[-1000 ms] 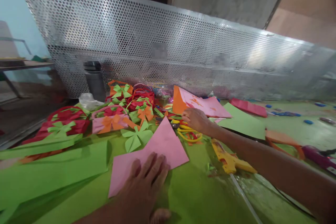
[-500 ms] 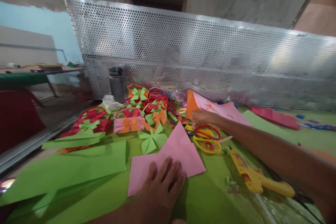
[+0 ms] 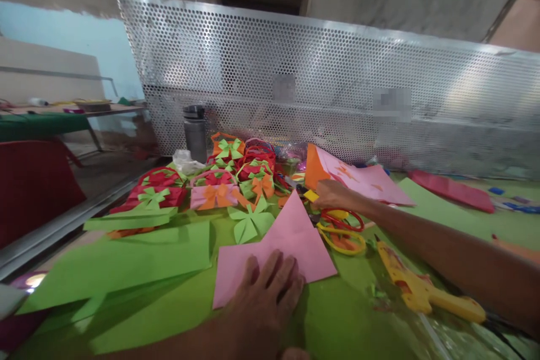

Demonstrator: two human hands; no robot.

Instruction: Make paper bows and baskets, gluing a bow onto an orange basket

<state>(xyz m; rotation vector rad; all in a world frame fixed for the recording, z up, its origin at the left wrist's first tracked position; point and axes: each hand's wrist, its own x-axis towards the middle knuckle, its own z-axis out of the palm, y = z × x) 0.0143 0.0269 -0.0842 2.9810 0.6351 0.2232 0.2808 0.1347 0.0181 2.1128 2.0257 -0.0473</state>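
My left hand (image 3: pixel 264 306) lies flat with fingers spread on the near edge of a folded pink paper (image 3: pixel 287 242) on the green table (image 3: pixel 337 320). My right hand (image 3: pixel 333 194) reaches forward past the paper's tip, its fingers closed on a small yellow piece (image 3: pixel 311 196). Just below that hand lie red and yellow scissors (image 3: pixel 342 229). A green paper bow (image 3: pixel 251 222) lies left of the pink paper's point.
Paper baskets with bows (image 3: pixel 215 180) are piled at the back. A grey bottle (image 3: pixel 195 132) stands by the perforated metal screen (image 3: pixel 337 84). A yellow glue gun (image 3: pixel 417 287) lies on the right. Green sheets (image 3: pixel 126 264) on the left, pink and orange sheets (image 3: pixel 358 177) behind.
The view has swung left and up. My right hand has closed on a small yellow piece and lifted slightly. My left hand stays on the pink paper.
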